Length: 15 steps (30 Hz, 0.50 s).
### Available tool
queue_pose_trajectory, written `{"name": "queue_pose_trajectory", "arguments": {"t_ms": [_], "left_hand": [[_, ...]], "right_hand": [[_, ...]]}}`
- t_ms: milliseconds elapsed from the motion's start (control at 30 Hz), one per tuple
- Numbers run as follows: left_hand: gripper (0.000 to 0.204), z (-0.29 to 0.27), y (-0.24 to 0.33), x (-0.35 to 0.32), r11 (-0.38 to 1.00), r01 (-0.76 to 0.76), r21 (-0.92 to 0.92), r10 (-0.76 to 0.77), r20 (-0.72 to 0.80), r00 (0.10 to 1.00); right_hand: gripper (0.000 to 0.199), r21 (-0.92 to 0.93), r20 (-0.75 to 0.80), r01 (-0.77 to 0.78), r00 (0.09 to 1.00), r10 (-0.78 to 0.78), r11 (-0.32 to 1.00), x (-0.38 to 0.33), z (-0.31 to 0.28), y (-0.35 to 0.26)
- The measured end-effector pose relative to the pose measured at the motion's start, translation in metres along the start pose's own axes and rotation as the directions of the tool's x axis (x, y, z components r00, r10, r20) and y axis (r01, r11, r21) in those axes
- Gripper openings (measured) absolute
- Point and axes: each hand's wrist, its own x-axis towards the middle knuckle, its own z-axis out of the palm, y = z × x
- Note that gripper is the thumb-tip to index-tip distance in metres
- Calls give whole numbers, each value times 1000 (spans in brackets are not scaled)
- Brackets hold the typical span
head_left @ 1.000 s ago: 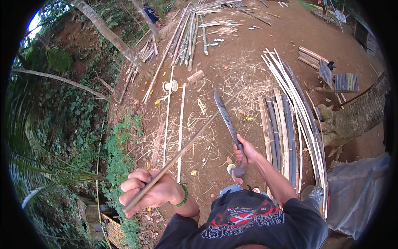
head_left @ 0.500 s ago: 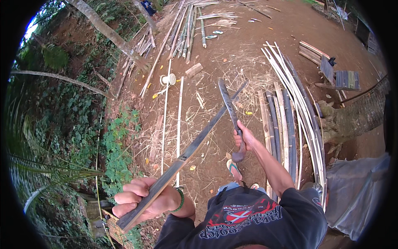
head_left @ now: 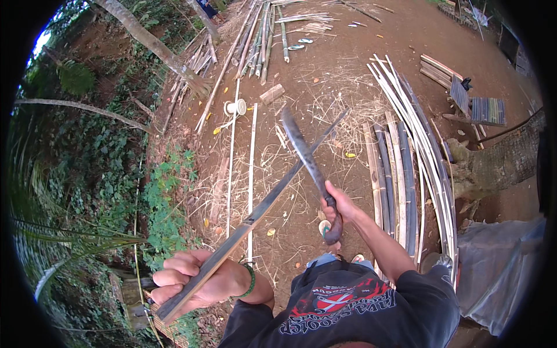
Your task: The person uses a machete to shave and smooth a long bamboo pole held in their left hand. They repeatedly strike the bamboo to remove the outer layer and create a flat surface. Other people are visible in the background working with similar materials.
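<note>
head view, left hand: the left hand (head_left: 197, 281) is wrapped tight round the near end of a long bamboo strip (head_left: 261, 209), fingers curled over it, a green band at the wrist.
head view, right hand: the right hand (head_left: 336, 204) is clenched on the dark handle of a machete (head_left: 307, 162), blade pointing up and away.
bamboo strip: runs slanting from the lower left up to the right, above the dirt ground (head_left: 348, 69).
crossing: the blade lies across the strip near its far end; whether they touch i cannot tell.
right side: a pile of split bamboo slats (head_left: 406, 151) lies on the ground, beside a tree trunk (head_left: 493, 165).
far ground: bamboo poles (head_left: 261, 40), a white spool (head_left: 236, 107).
left: green undergrowth (head_left: 98, 174).
</note>
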Motion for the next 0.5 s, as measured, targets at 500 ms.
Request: {"name": "queue_pose_trajectory", "arguments": {"t_ms": [500], "left_hand": [[47, 0, 5, -2, 998, -2, 66, -1, 41, 999]], "right_hand": [[60, -25, 14, -7, 1000, 8, 1000, -45, 40, 11]]}}
